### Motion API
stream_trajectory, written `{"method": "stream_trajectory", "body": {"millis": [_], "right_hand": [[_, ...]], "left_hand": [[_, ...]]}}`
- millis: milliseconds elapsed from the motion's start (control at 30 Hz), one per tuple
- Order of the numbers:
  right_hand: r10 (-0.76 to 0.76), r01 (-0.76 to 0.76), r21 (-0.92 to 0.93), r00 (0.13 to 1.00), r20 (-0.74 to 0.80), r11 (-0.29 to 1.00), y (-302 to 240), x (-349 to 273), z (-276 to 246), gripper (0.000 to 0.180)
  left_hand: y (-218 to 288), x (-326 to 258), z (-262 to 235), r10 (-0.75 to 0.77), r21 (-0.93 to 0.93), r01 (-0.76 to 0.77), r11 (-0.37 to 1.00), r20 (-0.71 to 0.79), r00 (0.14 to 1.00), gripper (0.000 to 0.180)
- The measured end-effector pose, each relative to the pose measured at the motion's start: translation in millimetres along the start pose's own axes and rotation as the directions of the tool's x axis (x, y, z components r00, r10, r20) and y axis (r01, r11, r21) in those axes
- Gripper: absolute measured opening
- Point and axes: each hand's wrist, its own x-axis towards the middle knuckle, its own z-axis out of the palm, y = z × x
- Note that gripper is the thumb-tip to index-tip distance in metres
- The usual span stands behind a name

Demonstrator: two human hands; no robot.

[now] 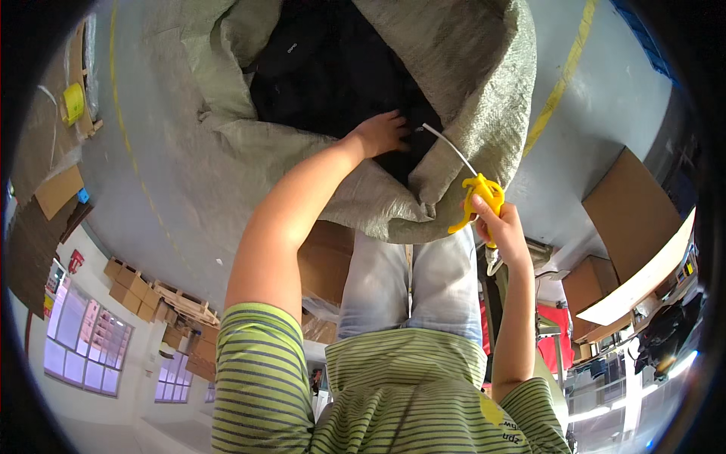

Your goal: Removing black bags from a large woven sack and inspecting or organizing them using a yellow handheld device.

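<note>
Grey-green woven sack [484,98] at 12 o'clock, mouth open, black contents [333,76] inside. Left hand [380,136] in the mouth, 12 o'clock, over the black contents; fingers partly bent, grip cannot be determined. Right hand [505,227] at 3 o'clock, clamped on yellow air gun [486,192]; white nozzle [451,147] points to 10–11 o'clock, toward the left hand.

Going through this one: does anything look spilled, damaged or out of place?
Only minor things. A small white scrap lies loose on the grey floor, left of the left forearm, so it looks like stray litter. The sack's rim is creased and unevenly folded, but I see no spill or obvious tear.
</note>
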Motion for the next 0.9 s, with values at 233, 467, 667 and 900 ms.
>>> {"method": "stream_trajectory", "body": {"millis": [233, 467, 667, 900], "right_hand": [[-0.204, 0.237, 0.235, 0.967, -0.156, 0.943, 1, -16, 14, 0.03], [-0.127, 0.135, 0.141, 0.99, -0.062, 0.981, -19, -13, 42, 0.037], [-0.191, 0.183, -0.173, 0.981, -0.029, 0.968, -60, 2, 76, 0.048], [-0.074, 0.139, -0.386, 0.981, 0.18, 0.912, -62, 9, 86, 0.051]], "left_hand": [[7, -96, -36, -0.587, -0.448, 0.499, 0.742, -0.074, 0.806, 0.041], [33, -163, -78, -0.984, -0.993, -0.047, -0.11, 0.115, -0.133, 0.032], [68, -155, -52, -0.834, -0.976, -0.183, -0.116, 0.196, -0.516, 0.037], [92, -136, -46, -0.666, -0.892, -0.355, -0.281, 0.447, -0.597, 0.041]]}}
